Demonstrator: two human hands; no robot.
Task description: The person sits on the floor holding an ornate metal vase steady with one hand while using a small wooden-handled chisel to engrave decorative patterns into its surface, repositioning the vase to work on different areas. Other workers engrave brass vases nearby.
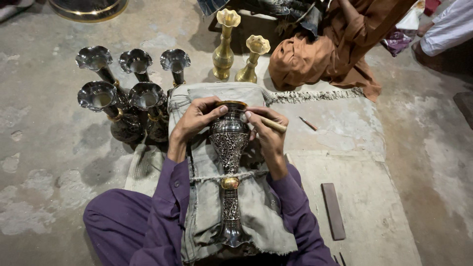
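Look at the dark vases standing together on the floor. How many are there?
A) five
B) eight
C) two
A: five dark vases stand in a cluster beside the left hand, three behind and two in front; the two vases farther back are gold, not dark.

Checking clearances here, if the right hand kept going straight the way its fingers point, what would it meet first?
The right hand points left with its wooden-handled tool, so it would probably meet the dark engraved vase first; it is already touching its neck.
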